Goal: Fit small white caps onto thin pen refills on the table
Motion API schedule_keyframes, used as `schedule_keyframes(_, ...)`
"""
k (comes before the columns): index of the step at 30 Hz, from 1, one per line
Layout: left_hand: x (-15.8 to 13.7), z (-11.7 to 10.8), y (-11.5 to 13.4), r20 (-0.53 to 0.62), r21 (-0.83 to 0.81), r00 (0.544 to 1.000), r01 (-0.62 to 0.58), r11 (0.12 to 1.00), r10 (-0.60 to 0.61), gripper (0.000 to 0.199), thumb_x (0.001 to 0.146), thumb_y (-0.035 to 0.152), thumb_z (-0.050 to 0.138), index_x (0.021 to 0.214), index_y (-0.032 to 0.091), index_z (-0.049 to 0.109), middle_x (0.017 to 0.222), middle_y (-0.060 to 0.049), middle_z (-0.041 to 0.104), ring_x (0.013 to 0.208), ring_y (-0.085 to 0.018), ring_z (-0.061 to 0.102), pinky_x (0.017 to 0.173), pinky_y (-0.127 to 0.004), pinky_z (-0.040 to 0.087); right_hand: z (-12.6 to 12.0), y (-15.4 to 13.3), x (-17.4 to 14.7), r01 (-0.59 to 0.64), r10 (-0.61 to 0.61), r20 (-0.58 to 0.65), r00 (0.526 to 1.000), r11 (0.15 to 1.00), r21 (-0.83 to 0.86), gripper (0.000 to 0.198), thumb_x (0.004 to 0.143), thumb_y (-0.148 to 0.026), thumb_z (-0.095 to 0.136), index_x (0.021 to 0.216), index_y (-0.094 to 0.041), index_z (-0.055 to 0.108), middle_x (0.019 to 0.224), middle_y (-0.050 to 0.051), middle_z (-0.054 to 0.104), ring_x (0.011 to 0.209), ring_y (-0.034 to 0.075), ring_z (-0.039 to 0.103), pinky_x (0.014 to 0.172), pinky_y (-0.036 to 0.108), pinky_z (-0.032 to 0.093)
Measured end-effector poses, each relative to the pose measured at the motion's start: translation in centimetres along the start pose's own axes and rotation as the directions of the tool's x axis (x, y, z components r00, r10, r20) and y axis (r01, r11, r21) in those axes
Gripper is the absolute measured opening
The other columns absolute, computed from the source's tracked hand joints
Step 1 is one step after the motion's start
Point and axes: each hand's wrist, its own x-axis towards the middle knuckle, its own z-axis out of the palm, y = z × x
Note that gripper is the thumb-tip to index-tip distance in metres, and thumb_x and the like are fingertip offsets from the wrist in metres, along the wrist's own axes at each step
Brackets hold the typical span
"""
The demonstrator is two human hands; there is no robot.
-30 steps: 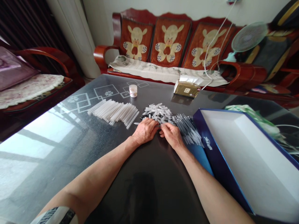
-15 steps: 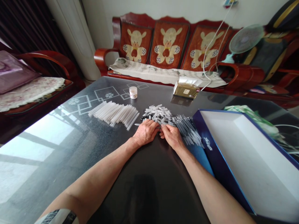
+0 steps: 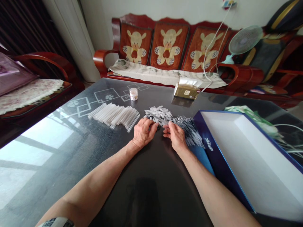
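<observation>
My right hand pinches a slim whitish pen between thumb and fingers, its far end pointing up and left over a pile of pen caps. My left hand is at the near left side of that pile, with thumb and forefinger curled together; what is between them, if anything, is hidden. To the left lies a row of translucent white pen barrels. Beside my right hand is a bunch of thin pen refills, dark at one end and pale at the other.
A large blue box with a white inside stands on the right of the dark glossy table. Farther back are a small white tub and a tissue pack. A green-white plastic bag and cables lie behind the box.
My hands have moved apart from each other. The pen, earlier held between both hands with its tip out to the left, is now in my right hand, angled over the caps.
</observation>
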Motion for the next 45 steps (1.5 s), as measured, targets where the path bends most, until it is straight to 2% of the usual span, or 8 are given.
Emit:
schedule_keyframes(5, 0.1, 0.3, -0.7, 0.148, -0.339, 0.875, 0.483, 0.807, -0.461, 0.048, 0.089, 0.056, 0.048, 0.064, 0.017, 0.061, 0.054, 0.002, 0.056, 0.050, -0.009, 0.052, 0.053, -0.021, 0.040, 0.1, -0.4, -0.9, 0.127, -0.105, 0.139, 0.985, 0.978, -0.165, 0.041, 0.082, -0.059, 0.057, 0.084, -0.019, 0.065, 0.081, 0.004, 0.070, 0.056, 0.012, 0.061, 0.047, 0.021, 0.050)
schedule_keyframes(13, 1.5, 0.5, -1.0, 0.302, -0.722, 0.786, 0.558, 0.409, -0.539, 0.030, 0.085, 0.045, 0.051, 0.077, 0.017, 0.058, 0.076, -0.002, 0.066, 0.058, -0.013, 0.062, 0.054, -0.024, 0.051, 0.2, -0.2, -1.1, 0.551, -0.435, 0.340, 0.834, 0.697, -0.459, 0.024, 0.090, -0.030, 0.050, 0.093, -0.020, 0.071, 0.090, 0.007, 0.067, 0.084, 0.020, 0.065, 0.080, 0.033, 0.053)
schedule_keyframes(15, 1.7, 0.4, -1.1, 0.281, -0.705, 0.794, 0.552, 0.445, -0.539, 0.027, 0.087, 0.041, 0.048, 0.084, 0.017, 0.059, 0.077, -0.001, 0.065, 0.050, -0.010, 0.058, 0.048, -0.022, 0.046, 0.2, 0.2, -1.0, 0.602, -0.459, 0.390, 0.798, 0.606, -0.520, 0.024, 0.088, -0.022, 0.050, 0.100, -0.020, 0.071, 0.091, 0.007, 0.066, 0.085, 0.020, 0.065, 0.083, 0.034, 0.052)
schedule_keyframes(18, 1.6, 0.3, -1.5, 0.170, -0.570, 0.861, 0.482, 0.665, -0.479, 0.028, 0.090, 0.033, 0.045, 0.105, 0.017, 0.061, 0.073, 0.001, 0.064, 0.046, -0.008, 0.051, 0.047, -0.021, 0.043, 0.4, 0.6, -1.2, 0.638, -0.440, 0.463, 0.769, 0.492, -0.592, 0.027, 0.088, -0.019, 0.050, 0.107, -0.020, 0.070, 0.091, 0.008, 0.062, 0.084, 0.020, 0.063, 0.082, 0.034, 0.053)
schedule_keyframes(23, 0.8, 0.3, -1.5, 0.068, -0.108, 0.989, 0.140, 0.984, -0.133, 0.032, 0.093, 0.027, 0.047, 0.120, 0.017, 0.061, 0.089, -0.005, 0.069, 0.080, -0.015, 0.065, 0.076, -0.025, 0.050, 0.9, 0.7, -1.7, 0.635, -0.401, 0.496, 0.770, 0.401, -0.661, 0.023, 0.089, -0.018, 0.050, 0.102, -0.019, 0.069, 0.092, 0.009, 0.059, 0.082, 0.021, 0.062, 0.078, 0.034, 0.053)
schedule_keyframes(28, 0.1, 0.4, -1.1, 0.205, 0.070, 0.978, -0.046, 0.997, 0.031, 0.031, 0.096, 0.034, 0.045, 0.116, 0.019, 0.064, 0.087, -0.006, 0.068, 0.080, -0.016, 0.066, 0.072, -0.023, 0.050, 0.8, 0.7, -1.2, 0.626, -0.481, 0.408, 0.776, 0.509, -0.591, 0.017, 0.087, -0.019, 0.049, 0.091, -0.019, 0.065, 0.094, 0.010, 0.063, 0.088, 0.023, 0.063, 0.082, 0.037, 0.053)
schedule_keyframes(34, 0.0, 0.2, -1.2, 0.310, 0.131, 0.943, -0.168, 0.977, 0.121, 0.027, 0.096, 0.030, 0.043, 0.106, 0.018, 0.065, 0.082, -0.006, 0.066, 0.078, -0.016, 0.063, 0.074, -0.025, 0.050, 0.4, 0.7, -0.3, 0.328, -0.292, 0.157, 0.944, 0.891, -0.315, 0.024, 0.085, -0.036, 0.054, 0.099, -0.020, 0.064, 0.087, 0.005, 0.070, 0.073, 0.020, 0.068, 0.062, 0.031, 0.056)
schedule_keyframes(45, -0.1, 0.1, -0.8, 0.389, 0.108, 0.917, -0.146, 0.983, 0.093, 0.035, 0.094, 0.026, 0.044, 0.125, 0.023, 0.060, 0.083, -0.004, 0.067, 0.079, -0.015, 0.064, 0.068, -0.023, 0.048, 0.0, -0.1, -0.4, 0.182, -0.173, 0.064, 0.983, 0.965, -0.188, 0.037, 0.081, -0.043, 0.056, 0.106, -0.018, 0.068, 0.088, 0.004, 0.071, 0.070, 0.015, 0.066, 0.057, 0.025, 0.056)
